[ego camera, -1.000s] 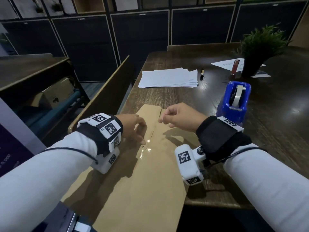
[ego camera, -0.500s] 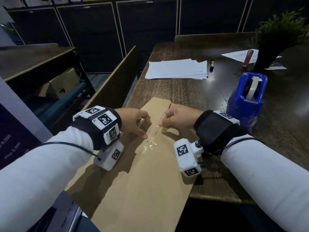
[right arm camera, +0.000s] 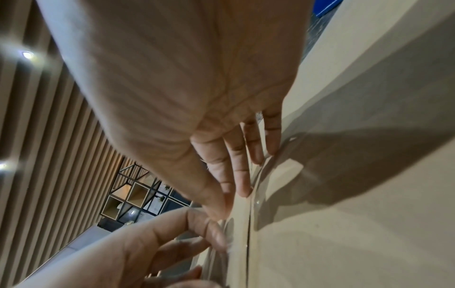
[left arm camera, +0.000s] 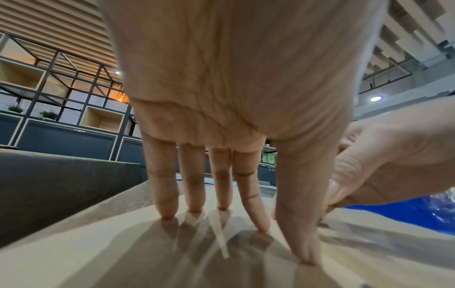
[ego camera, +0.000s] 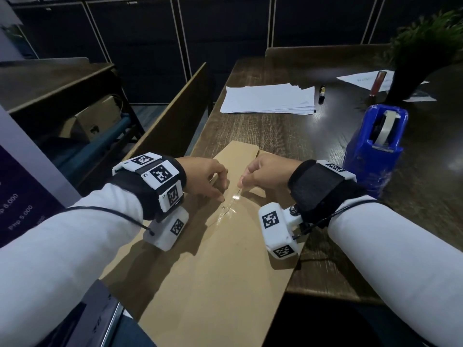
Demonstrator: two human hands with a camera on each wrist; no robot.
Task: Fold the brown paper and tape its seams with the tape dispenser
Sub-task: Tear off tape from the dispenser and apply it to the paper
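The folded brown paper (ego camera: 213, 271) lies lengthwise on the dark wooden table (ego camera: 288, 136), its near end hanging over the front edge. A clear tape strip (ego camera: 231, 204) runs along the paper's middle seam. My left hand (ego camera: 220, 191) presses the paper just left of the seam, and the left wrist view shows its fingers (left arm camera: 251, 204) straight with tips on the paper (left arm camera: 123, 253). My right hand (ego camera: 241, 181) pinches the far end of the tape low over the seam; the right wrist view shows it (right arm camera: 236, 194) against the paper (right arm camera: 344, 233). The blue tape dispenser (ego camera: 373, 151) stands to the right.
A stack of white sheets (ego camera: 268, 98) and a pen (ego camera: 321, 93) lie farther back. A potted plant (ego camera: 423, 53) and a red object (ego camera: 375, 83) stand at the back right. A wooden bench back (ego camera: 170, 116) runs along the table's left side.
My right hand has come down and toward the left hand, bringing the tape's far end close to the seam. The left hand has stayed pressed on the paper.
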